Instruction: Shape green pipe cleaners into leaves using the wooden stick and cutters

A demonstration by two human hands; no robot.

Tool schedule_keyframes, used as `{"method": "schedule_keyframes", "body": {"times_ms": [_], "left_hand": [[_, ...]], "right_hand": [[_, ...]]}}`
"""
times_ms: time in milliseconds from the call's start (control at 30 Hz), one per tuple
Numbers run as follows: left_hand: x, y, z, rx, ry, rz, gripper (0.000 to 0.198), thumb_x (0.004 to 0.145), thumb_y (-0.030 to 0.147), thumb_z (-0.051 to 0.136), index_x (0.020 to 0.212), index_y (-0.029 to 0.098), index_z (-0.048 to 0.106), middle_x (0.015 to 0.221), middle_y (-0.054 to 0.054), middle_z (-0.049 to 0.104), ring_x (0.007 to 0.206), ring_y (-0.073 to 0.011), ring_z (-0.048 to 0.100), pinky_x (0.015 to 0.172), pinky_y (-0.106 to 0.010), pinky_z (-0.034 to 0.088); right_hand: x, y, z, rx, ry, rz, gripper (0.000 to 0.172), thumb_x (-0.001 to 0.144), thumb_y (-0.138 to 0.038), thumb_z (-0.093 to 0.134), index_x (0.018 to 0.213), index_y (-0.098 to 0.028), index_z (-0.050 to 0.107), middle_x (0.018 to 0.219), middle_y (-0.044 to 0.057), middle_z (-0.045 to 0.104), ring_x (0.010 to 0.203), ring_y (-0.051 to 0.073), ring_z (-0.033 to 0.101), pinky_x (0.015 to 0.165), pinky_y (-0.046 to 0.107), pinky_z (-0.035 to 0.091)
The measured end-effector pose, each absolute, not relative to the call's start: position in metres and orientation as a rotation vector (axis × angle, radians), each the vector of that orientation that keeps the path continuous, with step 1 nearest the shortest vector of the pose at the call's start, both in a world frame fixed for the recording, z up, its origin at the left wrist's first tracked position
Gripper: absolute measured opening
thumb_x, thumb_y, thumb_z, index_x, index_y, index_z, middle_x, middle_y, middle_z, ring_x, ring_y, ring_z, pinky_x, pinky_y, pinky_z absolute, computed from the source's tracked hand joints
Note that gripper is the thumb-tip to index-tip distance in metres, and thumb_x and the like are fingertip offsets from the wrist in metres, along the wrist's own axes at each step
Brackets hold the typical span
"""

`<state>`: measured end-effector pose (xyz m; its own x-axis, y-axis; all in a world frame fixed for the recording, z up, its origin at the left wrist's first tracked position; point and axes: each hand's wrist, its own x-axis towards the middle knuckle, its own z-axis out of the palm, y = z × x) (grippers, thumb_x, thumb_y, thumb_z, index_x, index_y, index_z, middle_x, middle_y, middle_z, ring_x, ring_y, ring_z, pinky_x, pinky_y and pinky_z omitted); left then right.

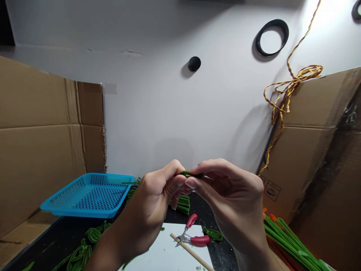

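Observation:
Above the white sheet (172, 244), my left hand (158, 192) and my right hand (231, 192) meet at their fingertips. Both pinch a small green fuzzy piece (187, 173) between thumb and fingers; most of it is hidden. Below them, pliers with red handles (199, 240) lie open on the sheet, across a thin wooden stick (193, 253). A green leaf-shaped loop (213, 234) rests at the sheet's right edge. Behind my left hand is a bundle of green stems (183, 204).
A blue perforated basket (84, 212) stands at the left. Green looped pieces (80, 256) lie in front of it. Green and orange stems (293, 241) are at the right. Cardboard panels (36, 113) flank the black table, and twisted yellow wire (287, 88) hangs at the right.

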<state>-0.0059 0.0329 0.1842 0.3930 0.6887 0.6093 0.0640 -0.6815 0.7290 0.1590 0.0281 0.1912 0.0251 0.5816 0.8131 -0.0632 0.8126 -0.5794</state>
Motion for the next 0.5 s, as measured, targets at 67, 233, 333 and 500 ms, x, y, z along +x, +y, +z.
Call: {"method": "schedule_keyframes", "body": {"times_ms": [67, 233, 333, 500], "left_hand": [[-0.0055, 0.0334, 0.1843, 2.051, 0.656, 1.304, 0.043, 0.111, 0.055, 0.039, 0.085, 0.022, 0.051, 0.069, 0.005, 0.041, 0.061, -0.0118, 0.036, 0.054, -0.027, 0.032], [-0.0073, 0.0364, 0.1805, 2.065, 0.662, 1.327, 0.042, 0.112, 0.052, 0.037, 0.087, 0.022, 0.051, 0.07, 0.005, 0.041, 0.063, -0.0115, 0.038, 0.057, -0.027, 0.033], [-0.0102, 0.0396, 0.1771, 2.092, 0.66, 1.324, 0.041, 0.112, 0.05, 0.037, 0.085, 0.022, 0.05, 0.07, 0.005, 0.041, 0.064, -0.0115, 0.038, 0.058, -0.028, 0.033], [-0.0134, 0.0431, 0.1744, 2.169, 0.697, 1.358, 0.04, 0.113, 0.047, 0.038, 0.083, 0.022, 0.048, 0.069, 0.005, 0.04, 0.063, -0.0118, 0.037, 0.057, -0.029, 0.032]], "right_hand": [[0.1595, 0.0282, 0.1916, -0.44, -1.482, 0.547, 0.024, 0.075, -0.006, 0.091, 0.086, -0.025, 0.082, 0.076, -0.003, 0.077, 0.064, 0.014, 0.076, 0.061, 0.021, 0.067], [0.1593, 0.0276, 0.1913, -0.445, -1.484, 0.561, 0.025, 0.076, -0.006, 0.089, 0.091, -0.025, 0.082, 0.082, -0.002, 0.079, 0.07, 0.015, 0.078, 0.068, 0.021, 0.069], [0.1593, 0.0275, 0.1916, -0.45, -1.492, 0.55, 0.024, 0.076, -0.006, 0.089, 0.09, -0.024, 0.082, 0.083, -0.001, 0.079, 0.07, 0.014, 0.077, 0.068, 0.021, 0.069], [0.1612, 0.0268, 0.1928, -0.471, -1.51, 0.531, 0.02, 0.079, -0.008, 0.086, 0.089, -0.024, 0.082, 0.08, -0.003, 0.078, 0.068, 0.012, 0.077, 0.068, 0.017, 0.068]]}}
